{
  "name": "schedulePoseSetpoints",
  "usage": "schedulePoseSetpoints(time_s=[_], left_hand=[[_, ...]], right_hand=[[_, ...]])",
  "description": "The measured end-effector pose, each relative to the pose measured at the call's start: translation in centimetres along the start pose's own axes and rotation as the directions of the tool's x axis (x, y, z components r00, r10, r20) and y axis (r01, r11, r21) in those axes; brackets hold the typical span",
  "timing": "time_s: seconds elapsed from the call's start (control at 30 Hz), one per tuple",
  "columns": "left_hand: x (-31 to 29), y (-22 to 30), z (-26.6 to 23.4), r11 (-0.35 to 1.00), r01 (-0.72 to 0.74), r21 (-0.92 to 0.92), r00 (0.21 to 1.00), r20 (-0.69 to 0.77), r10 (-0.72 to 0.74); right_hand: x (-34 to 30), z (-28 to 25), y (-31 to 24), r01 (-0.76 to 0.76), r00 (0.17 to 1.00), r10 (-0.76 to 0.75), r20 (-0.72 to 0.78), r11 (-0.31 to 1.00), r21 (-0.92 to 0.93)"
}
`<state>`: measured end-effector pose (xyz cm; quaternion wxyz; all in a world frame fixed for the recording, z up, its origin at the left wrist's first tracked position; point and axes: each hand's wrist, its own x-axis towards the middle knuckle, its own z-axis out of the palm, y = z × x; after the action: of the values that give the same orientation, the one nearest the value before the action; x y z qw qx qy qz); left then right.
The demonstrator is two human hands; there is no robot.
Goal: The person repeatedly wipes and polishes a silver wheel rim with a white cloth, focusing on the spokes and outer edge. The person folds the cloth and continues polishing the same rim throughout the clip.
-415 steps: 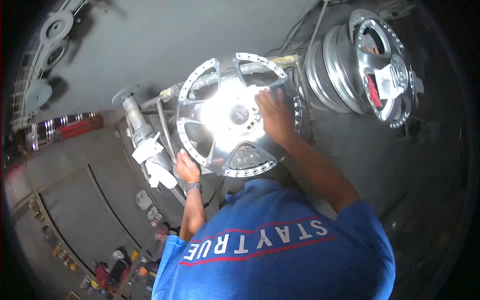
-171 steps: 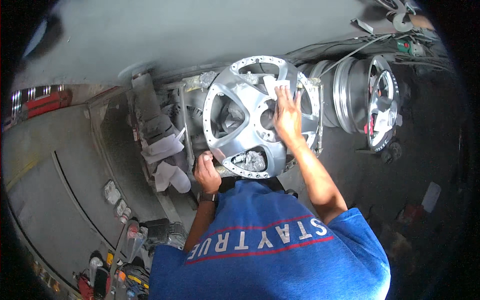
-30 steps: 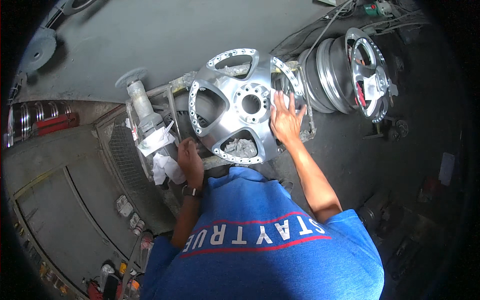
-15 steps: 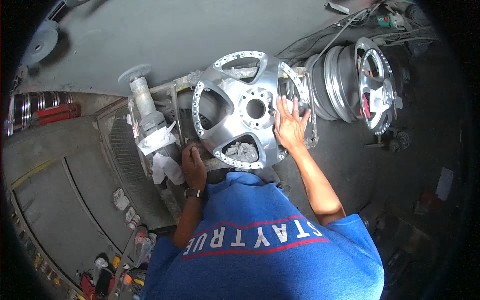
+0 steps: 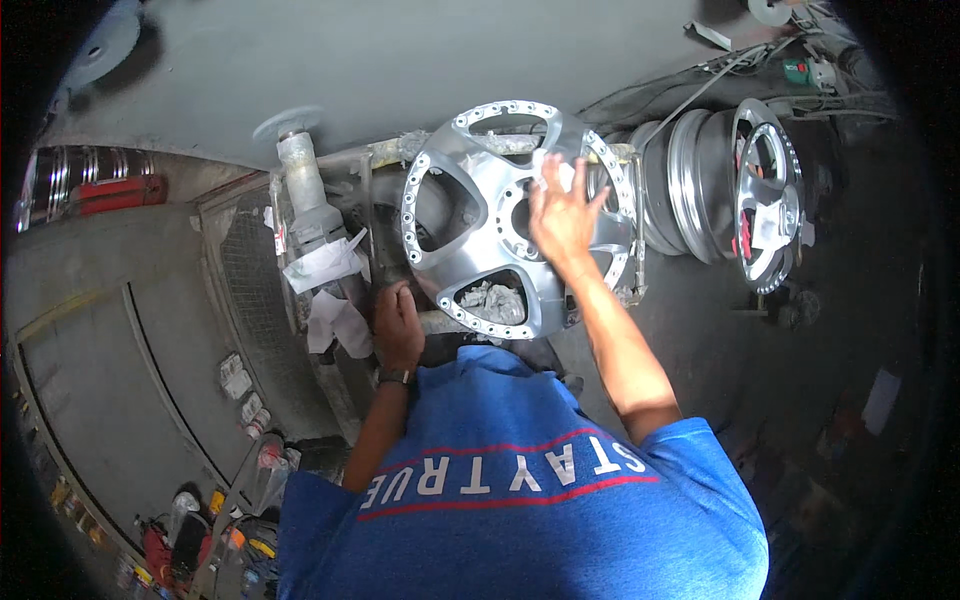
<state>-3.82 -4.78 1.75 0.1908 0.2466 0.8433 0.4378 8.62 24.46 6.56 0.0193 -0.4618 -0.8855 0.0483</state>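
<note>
A silver alloy wheel face (image 5: pixel 462 262) with broad spokes and a rim of small bolt holes lies face up on a metal frame (image 5: pixel 385 155). My right hand (image 5: pixel 563 222) is over its upper right spoke, beside the centre hole, fingers spread. Under and between those fingers shows a thin white sheet (image 5: pixel 567 177), pressed to the metal. My left hand (image 5: pixel 398 325) is at the wheel's lower left, beside the frame, with its fingers curled; whatever they close on is hidden. Crumpled whitish material (image 5: pixel 493 302) shows through the lower spoke opening.
Left of the wheel stands a dusty grey machine (image 5: pixel 312 215) with white sheets (image 5: pixel 325 263) draped over it. More wheel barrels (image 5: pixel 690 180) and another wheel face (image 5: pixel 765 195) stand to the right. Cables and a green power tool (image 5: pixel 797 71) lie at upper right.
My right hand has moved up and left across the spoke toward the centre hole, the white sheet moving along under its fingers. My left hand stays by the frame, fingers still curled.
</note>
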Motion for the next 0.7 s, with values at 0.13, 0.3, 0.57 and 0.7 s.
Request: schedulePoseSetpoints(time_s=[0.13, 0.3, 0.57, 0.7], left_hand=[[-0.1, -0.7, 0.3, 0.999, -0.004, 0.039, 1.000, -0.003, 0.005], [-0.2, 0.0, 0.0, 0.998, -0.029, 0.050, 1.000, 0.007, 0.029], [0.0, 0.2, -0.1, 0.996, -0.064, 0.057, 0.998, 0.007, 0.063], [0.1, -0.5, 0.3, 0.996, -0.069, 0.055, 0.998, 0.016, 0.068]], right_hand=[[-1.4, 0.2, 0.1, 0.120, 0.993, -0.120, -0.006, 0.992, -0.047], [-0.9, 0.2, -1.0, -0.071, 0.997, 0.069, -0.034, 0.996, -0.053], [-1.0, -0.6, -0.8, 0.030, 0.994, -0.034, -0.104, 0.999, -0.037], [-3.1, 0.2, -4.5, 0.202, 0.977, -0.205, -0.062, 0.978, -0.046]])
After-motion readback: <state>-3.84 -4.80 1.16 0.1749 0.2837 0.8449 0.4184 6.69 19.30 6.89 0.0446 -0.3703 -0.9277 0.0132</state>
